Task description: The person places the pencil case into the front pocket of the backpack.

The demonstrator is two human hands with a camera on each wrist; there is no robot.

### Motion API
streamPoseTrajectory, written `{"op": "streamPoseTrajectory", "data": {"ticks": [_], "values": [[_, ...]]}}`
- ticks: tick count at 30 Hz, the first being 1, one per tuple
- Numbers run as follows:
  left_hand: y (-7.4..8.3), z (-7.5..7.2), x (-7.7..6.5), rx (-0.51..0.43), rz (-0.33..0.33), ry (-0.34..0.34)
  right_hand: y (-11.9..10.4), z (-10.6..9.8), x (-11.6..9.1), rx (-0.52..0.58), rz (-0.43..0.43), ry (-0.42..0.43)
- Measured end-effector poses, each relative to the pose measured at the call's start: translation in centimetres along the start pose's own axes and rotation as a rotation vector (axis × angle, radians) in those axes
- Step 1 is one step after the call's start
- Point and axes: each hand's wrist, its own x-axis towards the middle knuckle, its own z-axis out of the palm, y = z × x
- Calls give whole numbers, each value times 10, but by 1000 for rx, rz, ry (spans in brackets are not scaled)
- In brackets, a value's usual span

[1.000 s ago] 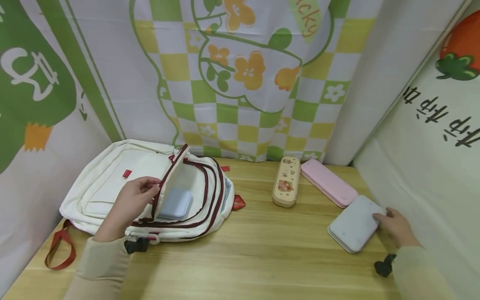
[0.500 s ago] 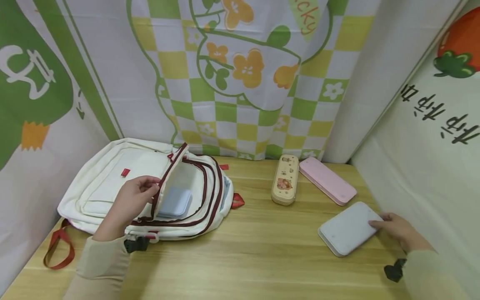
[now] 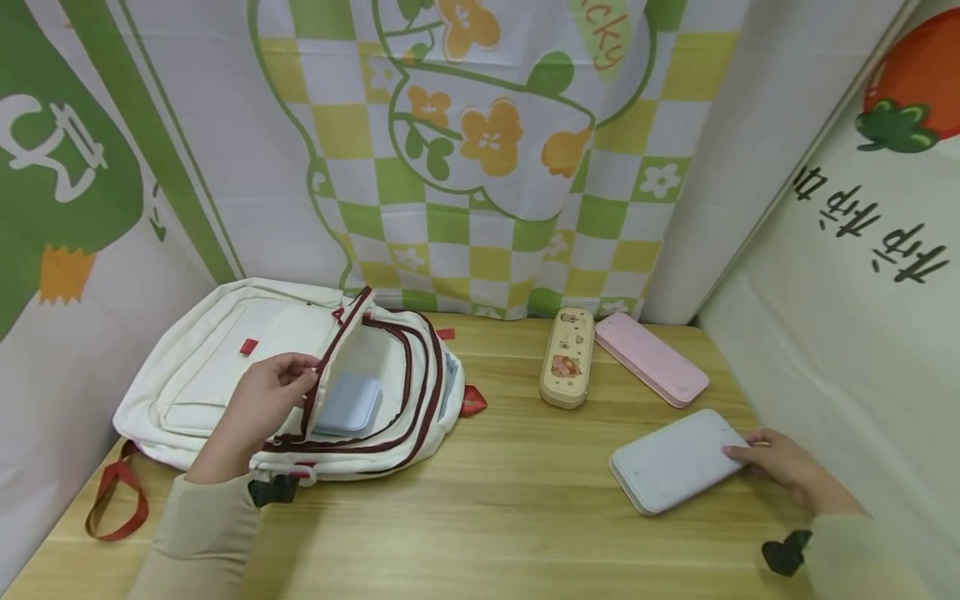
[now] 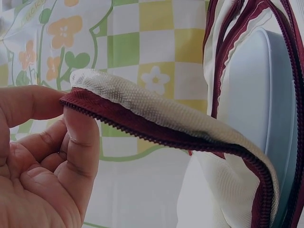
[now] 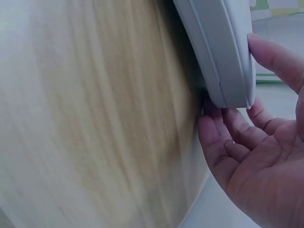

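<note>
In the head view, a cream backpack (image 3: pixel 210 350) with dark red zips lies on its back at the left. My left hand (image 3: pixel 273 396) pinches the zipped edge of its front flap (image 4: pixel 156 111) between thumb and fingers and keeps it raised. Inside the opened pocket sits a pale blue case (image 3: pixel 351 404), partly hidden by the flap. On the right, my right hand (image 3: pixel 787 467) grips the near right end of a light grey pencil case (image 3: pixel 678 461). In the right wrist view, its thumb is on top and its other fingers curl underneath.
A cream pencil case (image 3: pixel 567 358) with cartoon prints and a pink pencil case (image 3: pixel 652 358) lie towards the back of the wooden table (image 3: pixel 480 533). A red strap loop (image 3: pixel 118 500) hangs off the backpack. Patterned curtains (image 3: pixel 487 217) close in the back and sides.
The grey pencil case has moved left and turned in my right hand, away from the pink one that it touched. My left hand has kept the flap raised in the same place.
</note>
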Motion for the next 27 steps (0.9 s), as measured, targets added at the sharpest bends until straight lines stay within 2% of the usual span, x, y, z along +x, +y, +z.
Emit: {"op": "streamPoseTrajectory", "data": {"ticks": [3, 5, 9, 11, 14, 17, 22, 24, 27], "values": [[0, 0, 0, -1, 1, 0, 1, 1, 0, 72, 4, -10], [0, 0, 0, -3, 5, 1, 1, 1, -2, 177, 16, -30], [1, -1, 0, -1, 5, 7, 2, 0, -6, 406, 24, -113], [2, -1, 0, 0, 2, 9, 5, -1, -8, 485, 11, -175], [1, 0, -1, -1, -1, 8, 8, 0, -8, 516, -53, -293], [1, 0, -1, -7, 2, 4, 10, 0, -7, 497, -113, -404], [1, 0, -2, 3, -4, 6, 10, 3, -6, 431, -123, -502], [1, 1, -2, 8, -7, 7, 11, 5, -6, 451, -127, -572], [1, 1, -2, 9, -6, 7, 10, 8, -6, 526, -153, -720]]}}
